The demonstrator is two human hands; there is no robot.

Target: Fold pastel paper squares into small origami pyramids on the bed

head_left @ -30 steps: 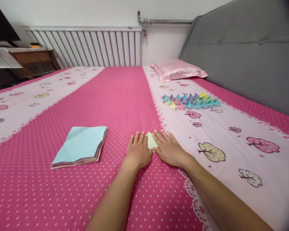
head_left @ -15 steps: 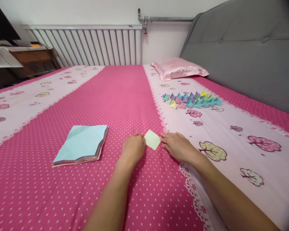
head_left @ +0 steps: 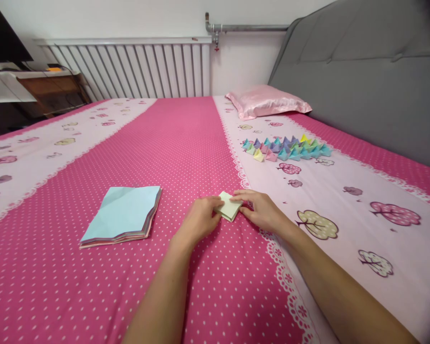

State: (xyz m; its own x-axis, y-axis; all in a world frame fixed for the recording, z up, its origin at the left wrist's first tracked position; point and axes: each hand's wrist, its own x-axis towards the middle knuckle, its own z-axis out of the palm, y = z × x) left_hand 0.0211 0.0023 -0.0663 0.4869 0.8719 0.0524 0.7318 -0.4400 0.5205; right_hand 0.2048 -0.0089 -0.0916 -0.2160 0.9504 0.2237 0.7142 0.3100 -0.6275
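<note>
A small pale yellow-green folded paper (head_left: 229, 205) lies diamond-wise on the pink dotted bedspread, its layers slightly parted at the near edge. My left hand (head_left: 201, 215) grips its left corner between thumb and fingers. On the right side, my right hand (head_left: 258, 208) has its fingers over the top of the paper and its thumb at the right corner. To the left rests a stack of square sheets (head_left: 123, 212), light blue on top.
Several small folded paper pieces (head_left: 284, 149) in blue, purple, green, pink and yellow stand in rows at the back right. Behind them are a pink pillow (head_left: 267, 101) and a grey headboard (head_left: 365, 76). A radiator (head_left: 129, 69) lines the wall.
My fingers have moved inward from beside the paper onto its left and right corners. The paper's layers now show slightly lifted at the near edge.
</note>
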